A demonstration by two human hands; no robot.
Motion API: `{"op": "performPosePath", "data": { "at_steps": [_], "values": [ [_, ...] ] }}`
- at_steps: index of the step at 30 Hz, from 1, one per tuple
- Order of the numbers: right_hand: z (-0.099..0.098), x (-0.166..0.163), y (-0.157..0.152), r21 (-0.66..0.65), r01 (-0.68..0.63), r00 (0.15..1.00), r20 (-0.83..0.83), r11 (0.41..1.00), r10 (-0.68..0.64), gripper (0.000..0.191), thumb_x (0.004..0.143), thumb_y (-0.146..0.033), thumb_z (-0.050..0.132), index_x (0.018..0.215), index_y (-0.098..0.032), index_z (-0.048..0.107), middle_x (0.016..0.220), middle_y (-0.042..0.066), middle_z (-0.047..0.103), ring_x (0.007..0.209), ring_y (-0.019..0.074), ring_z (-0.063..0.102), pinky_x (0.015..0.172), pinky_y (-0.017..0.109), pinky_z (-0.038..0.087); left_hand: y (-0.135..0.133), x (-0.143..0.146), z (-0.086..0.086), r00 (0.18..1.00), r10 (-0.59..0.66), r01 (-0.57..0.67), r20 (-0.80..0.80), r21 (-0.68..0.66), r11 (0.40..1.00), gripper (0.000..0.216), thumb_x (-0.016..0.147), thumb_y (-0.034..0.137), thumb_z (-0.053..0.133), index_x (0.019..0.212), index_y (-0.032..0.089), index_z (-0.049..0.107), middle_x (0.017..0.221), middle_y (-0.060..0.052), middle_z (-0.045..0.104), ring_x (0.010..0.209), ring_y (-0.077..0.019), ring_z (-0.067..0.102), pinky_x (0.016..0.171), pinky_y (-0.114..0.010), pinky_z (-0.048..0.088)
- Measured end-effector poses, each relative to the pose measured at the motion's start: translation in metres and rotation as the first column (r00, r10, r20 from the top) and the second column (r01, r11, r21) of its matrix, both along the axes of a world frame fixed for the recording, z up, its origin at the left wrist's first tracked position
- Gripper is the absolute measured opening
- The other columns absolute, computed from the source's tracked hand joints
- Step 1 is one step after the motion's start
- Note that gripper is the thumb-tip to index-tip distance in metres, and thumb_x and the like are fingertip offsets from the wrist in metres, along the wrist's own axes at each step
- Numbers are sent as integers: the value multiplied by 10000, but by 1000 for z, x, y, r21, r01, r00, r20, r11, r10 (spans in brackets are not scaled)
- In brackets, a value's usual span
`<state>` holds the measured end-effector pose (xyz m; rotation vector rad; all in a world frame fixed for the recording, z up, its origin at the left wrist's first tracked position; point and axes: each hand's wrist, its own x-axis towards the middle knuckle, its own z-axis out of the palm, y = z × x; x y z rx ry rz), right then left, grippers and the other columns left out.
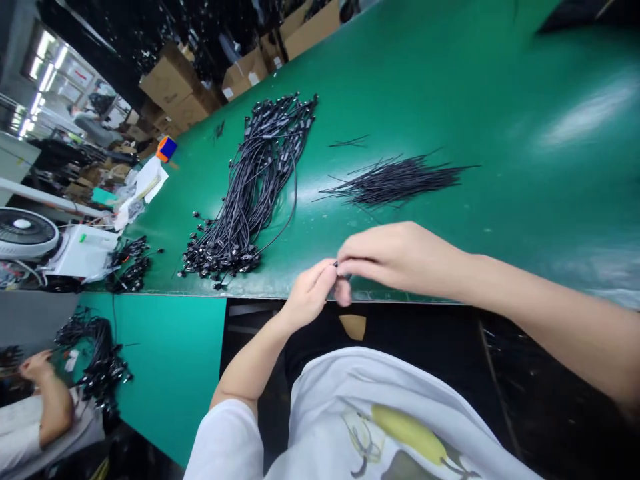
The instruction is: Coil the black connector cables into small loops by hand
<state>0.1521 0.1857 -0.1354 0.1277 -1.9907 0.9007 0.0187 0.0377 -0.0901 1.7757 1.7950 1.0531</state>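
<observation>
My left hand (311,293) and my right hand (395,257) meet at the table's front edge, fingertips pinched together. A small dark bit shows between them, too small and covered to name. Ahead of my right hand lies a loose pile of thin black cable ties or wire strips (400,181), with a few strays (350,141) behind it. To the left of my hands, a large bundle of black cables (265,173) stretches away from me, its connector ends (223,257) gathered at the near side.
The green tabletop (505,120) runs to the right. At the left stand a white fan (27,230), an orange and blue tape roll (167,148) and more cables (133,263). Cardboard boxes (175,80) line the far side. A co-worker's hand (37,365) is beside another cable bundle (97,353).
</observation>
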Motion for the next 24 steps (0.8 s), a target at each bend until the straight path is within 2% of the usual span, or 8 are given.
{"op": "performPosePath", "data": {
  "at_steps": [3,6,8,10,13,16,20,24],
  "values": [
    [-11,-17,9,-342,-65,984,-180,937,2,620,794,-649,600,1169,-156,631,1124,61,610,927,13,537,786,104,390,2,4,6,926,-34,22,376,37,999,462,955,554,556,970,93,576,571,55,282,465,-38,236,469,-181,227],
    [-32,-38,0,-607,-305,952,-210,734,223,772,753,-775,553,1116,-94,550,982,74,594,881,23,541,805,141,455,4,4,9,828,-2,-19,561,33,999,453,899,534,651,935,93,559,592,62,256,469,-28,219,465,-169,210],
    [-38,-46,-11,-739,-416,894,-226,531,386,716,757,-784,538,893,-85,466,649,-3,422,625,-7,411,696,171,441,7,2,2,818,37,-41,574,-6,999,476,888,556,656,861,99,527,604,43,322,496,-45,352,509,-186,306],
    [-35,-47,-20,-812,-475,857,-340,338,387,709,728,-760,595,797,-104,336,568,-53,195,510,-34,232,591,178,378,10,-2,-11,847,57,-61,529,-11,998,530,898,609,610,768,120,453,624,22,364,573,-85,477,600,-236,402],
    [-22,-41,-27,-802,-568,804,-492,184,335,742,660,-703,702,803,-106,286,613,-55,232,521,-46,252,589,173,376,13,-10,-28,921,45,-77,388,66,995,589,905,707,509,763,158,347,651,32,336,625,-93,470,687,-272,426],
    [-15,-38,-33,-766,-624,767,-561,156,313,730,660,-699,704,872,-96,351,789,12,472,713,-2,473,709,180,463,17,-17,-34,985,163,-167,55,60,984,616,761,619,751,868,170,343,763,26,394,683,-90,430,707,-266,404],
    [-17,-44,-39,-755,-584,809,-510,299,293,788,699,-753,639,1106,-96,489,1200,116,568,949,45,561,796,163,492,27,-23,-36,889,250,-231,-384,96,968,475,794,394,762,1052,133,460,909,-36,462,751,-122,453,698,-267,405],
    [-15,-55,-32,-792,-511,860,-473,335,194,798,661,-768,659,1048,-97,467,973,79,617,747,19,541,663,150,461,39,-30,-46,811,213,-136,-546,178,975,503,937,333,549,1353,81,420,1156,-174,552,1070,-246,549,924,-351,433]
  ]
}}
